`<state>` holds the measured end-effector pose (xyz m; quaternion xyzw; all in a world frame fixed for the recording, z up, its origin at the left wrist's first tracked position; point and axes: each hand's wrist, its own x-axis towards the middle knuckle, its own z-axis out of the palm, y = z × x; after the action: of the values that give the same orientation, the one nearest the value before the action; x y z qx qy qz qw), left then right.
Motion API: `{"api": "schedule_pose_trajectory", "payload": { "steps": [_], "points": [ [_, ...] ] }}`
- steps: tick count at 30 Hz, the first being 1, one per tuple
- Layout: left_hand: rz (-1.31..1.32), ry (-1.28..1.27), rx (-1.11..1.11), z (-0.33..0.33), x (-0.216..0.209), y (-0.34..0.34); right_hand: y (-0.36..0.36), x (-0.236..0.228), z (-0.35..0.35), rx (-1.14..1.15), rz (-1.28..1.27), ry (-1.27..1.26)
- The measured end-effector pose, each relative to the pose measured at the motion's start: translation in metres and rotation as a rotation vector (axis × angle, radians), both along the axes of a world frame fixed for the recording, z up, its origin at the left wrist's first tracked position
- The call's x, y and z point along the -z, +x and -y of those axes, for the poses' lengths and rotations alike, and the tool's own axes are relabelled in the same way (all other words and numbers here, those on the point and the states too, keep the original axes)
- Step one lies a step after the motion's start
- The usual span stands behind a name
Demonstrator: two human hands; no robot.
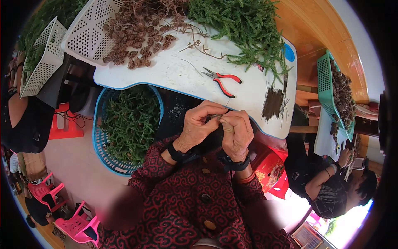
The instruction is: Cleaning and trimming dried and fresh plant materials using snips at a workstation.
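While both hands meet just off the near edge of the white worktop [174, 74], left hand [199, 124] and right hand [237, 133] have fingers pinched together on a small brownish piece [216, 118], a thin wire sticking up from it. Bare worktop lies around red-handled pliers [222, 79]; thin dark wires [273, 101] sit near the right edge. Scaly brown cones [137, 37], feathery green sprigs [244, 25], blue mesh basket [98, 137] below.
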<state>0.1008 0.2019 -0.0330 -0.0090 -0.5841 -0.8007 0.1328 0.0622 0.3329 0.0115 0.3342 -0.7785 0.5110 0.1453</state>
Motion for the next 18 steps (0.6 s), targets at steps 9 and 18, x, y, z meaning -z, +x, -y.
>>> {"api": "schedule_pose_trajectory", "payload": {
  "steps": [9, 18],
  "points": [
    [0.09, 0.09, 0.07, 0.0, 0.001, 0.001, -0.006, -0.002, 0.001, 0.078, 0.119, -0.024],
    [0.104, 0.359, 0.127, -0.003, 0.009, 0.0, -0.012, 0.004, 0.0, 0.123, 0.317, -0.032]
  ]
}}
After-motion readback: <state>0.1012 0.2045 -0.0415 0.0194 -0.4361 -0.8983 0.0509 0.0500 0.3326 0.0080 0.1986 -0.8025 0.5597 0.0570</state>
